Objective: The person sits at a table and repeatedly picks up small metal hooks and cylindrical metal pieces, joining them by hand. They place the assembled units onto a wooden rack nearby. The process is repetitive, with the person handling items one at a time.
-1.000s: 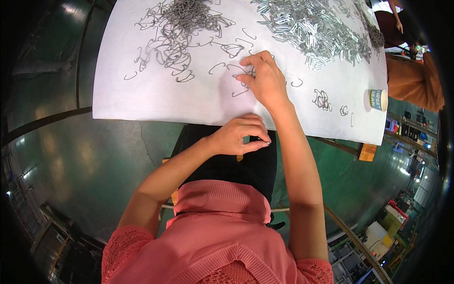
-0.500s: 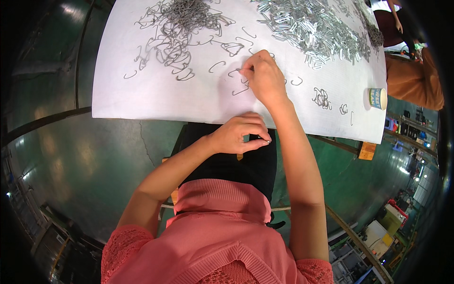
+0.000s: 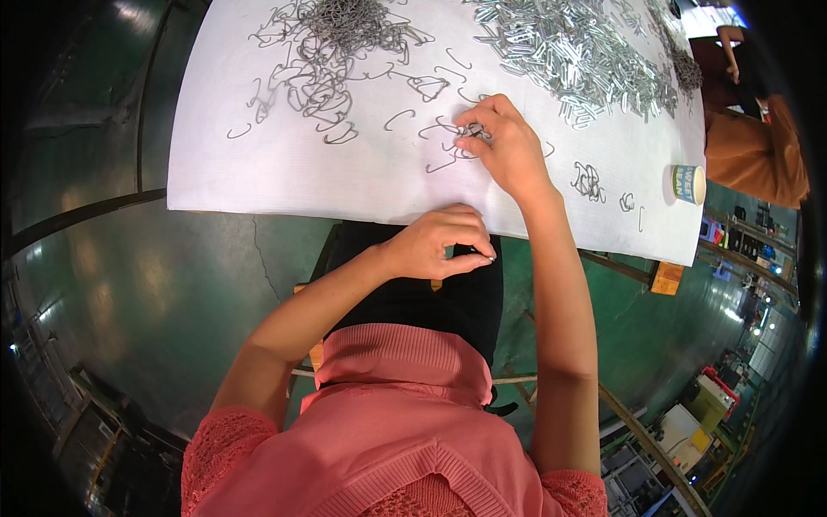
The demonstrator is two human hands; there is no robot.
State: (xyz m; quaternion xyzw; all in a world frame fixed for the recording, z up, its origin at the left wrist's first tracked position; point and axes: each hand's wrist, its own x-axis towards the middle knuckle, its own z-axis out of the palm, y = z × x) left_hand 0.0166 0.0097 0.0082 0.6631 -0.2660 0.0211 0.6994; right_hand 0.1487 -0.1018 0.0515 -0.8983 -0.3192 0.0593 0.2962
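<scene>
My left hand (image 3: pixel 438 245) hovers just off the table's near edge, above my lap. Its thumb and forefinger pinch a small shiny metal piece (image 3: pixel 491 258), mostly hidden by the fingertips. Over the table, my right hand (image 3: pixel 510 148) has thumb and forefinger parted around a small cluster of bent wire hooks (image 3: pixel 474 133) lying on the white surface. More single hooks are scattered around it, such as a curved hook (image 3: pixel 399 118) to its left. A large tangled heap of wire hooks (image 3: pixel 349 26) lies at the far left.
A broad pile of shiny flat metal loops (image 3: pixel 577 60) covers the far right of the white table (image 3: pixel 258 185). Small hook groups (image 3: pixel 588 183) lie at right, near a paper cup (image 3: pixel 687 183). Another person's brown-clothed leg (image 3: pixel 754 155) is beyond the right edge.
My right hand has shifted slightly right, and its thumb and forefinger have parted, showing a cluster of hooks between them. The left hand stays almost still in its pinch.
</scene>
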